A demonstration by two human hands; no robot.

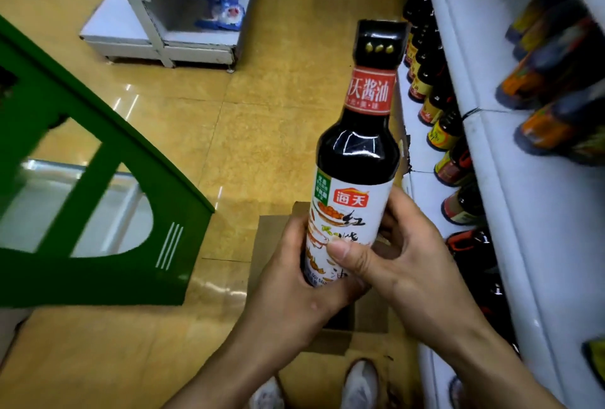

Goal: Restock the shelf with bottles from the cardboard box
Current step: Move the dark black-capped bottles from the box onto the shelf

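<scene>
Just above the cardboard box (271, 245) at lower centre, a dark soy sauce bottle (357, 159) (black cap, white label) stands upright in both hands. The left hand (294, 287) curls round its base, the right hand (402, 264) wraps the label, thumb across the front; the stocked shelf (510, 212) fills the right edge

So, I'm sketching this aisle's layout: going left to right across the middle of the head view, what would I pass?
green cabinet → held soy sauce bottle → row of dark bottles on the lower shelf → white shelf edge → blurred bottles on the shelf above.
</scene>
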